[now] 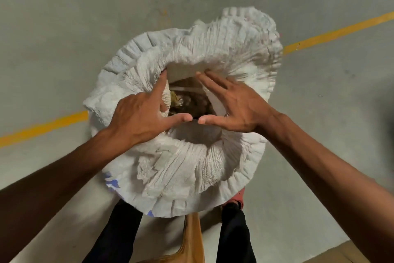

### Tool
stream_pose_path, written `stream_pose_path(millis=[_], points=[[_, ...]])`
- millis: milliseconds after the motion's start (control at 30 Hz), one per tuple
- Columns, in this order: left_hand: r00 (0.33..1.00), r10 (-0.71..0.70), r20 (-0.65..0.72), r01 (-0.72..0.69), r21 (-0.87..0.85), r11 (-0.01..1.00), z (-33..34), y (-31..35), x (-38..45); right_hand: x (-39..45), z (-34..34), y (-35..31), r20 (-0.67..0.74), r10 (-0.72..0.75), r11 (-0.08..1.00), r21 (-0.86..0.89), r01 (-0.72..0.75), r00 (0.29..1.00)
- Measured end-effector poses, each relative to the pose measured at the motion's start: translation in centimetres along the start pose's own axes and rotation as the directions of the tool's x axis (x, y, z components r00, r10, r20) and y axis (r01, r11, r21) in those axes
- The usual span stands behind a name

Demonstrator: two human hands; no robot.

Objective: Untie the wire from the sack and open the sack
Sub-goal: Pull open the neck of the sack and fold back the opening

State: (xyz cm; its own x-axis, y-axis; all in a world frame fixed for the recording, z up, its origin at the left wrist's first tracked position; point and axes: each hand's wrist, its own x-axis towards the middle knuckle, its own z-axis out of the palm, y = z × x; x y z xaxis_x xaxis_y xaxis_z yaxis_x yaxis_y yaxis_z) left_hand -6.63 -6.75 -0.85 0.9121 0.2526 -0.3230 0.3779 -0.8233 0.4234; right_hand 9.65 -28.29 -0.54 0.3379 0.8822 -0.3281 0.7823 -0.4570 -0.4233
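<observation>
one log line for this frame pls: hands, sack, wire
left hand: open, fingers spreading mouth rim | right hand: open, same | white woven plastic sack: mouth open, dark contents visible | wire: not visible

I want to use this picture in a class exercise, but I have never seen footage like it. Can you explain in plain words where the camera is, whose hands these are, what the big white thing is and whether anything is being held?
There is no machine here. The camera sits on a person's head and looks down, so the two bare arms reaching in from the bottom are the wearer's own. The big white thing is a woven sack standing on a grey floor marked with a yellow line. Its top is pushed down into ruffled folds and the mouth is open, with dark contents visible inside. The left hand and right hand have spread fingers at the mouth, stretching it wider rather than gripping anything. No wire is visible. Below are the person's dark trouser legs.
</observation>
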Motion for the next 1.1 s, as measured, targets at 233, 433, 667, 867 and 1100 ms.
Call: stream_pose_path(millis=[233,433,667,867,1100], points=[[0.956,-0.293,-0.008,0.245,-0.526,0.815,-0.9,-1.0,2.2,1.0,-0.6,1.2,-0.012,-0.108,0.956,-0.276,0.101,0.994],[0.96,-0.253,0.12,0.219,-0.885,0.412,-0.3,-0.1,3.1,1.4,1.4,-0.5,0.168,-0.384,0.891,-0.191,0.412,0.908],[0.989,0.123,0.082,-0.098,-0.256,0.962,1.7,-2.4,2.6,1.1,1.4,1.6,0.261,-0.225,0.947,-0.166,0.274,0.939],[0.953,0.221,0.208,-0.272,0.258,0.927,0.6,-4.4,1.6,0.4,-0.1,4.1,0.146,-0.247,0.921,-0.272,0.279,0.958],[0.978,0.206,0.029,-0.204,0.322,0.925,-2.8,-5.8,0.9,-0.2,-0.6,5.3,-0.007,-0.173,0.95,-0.264,0.165,0.985]])
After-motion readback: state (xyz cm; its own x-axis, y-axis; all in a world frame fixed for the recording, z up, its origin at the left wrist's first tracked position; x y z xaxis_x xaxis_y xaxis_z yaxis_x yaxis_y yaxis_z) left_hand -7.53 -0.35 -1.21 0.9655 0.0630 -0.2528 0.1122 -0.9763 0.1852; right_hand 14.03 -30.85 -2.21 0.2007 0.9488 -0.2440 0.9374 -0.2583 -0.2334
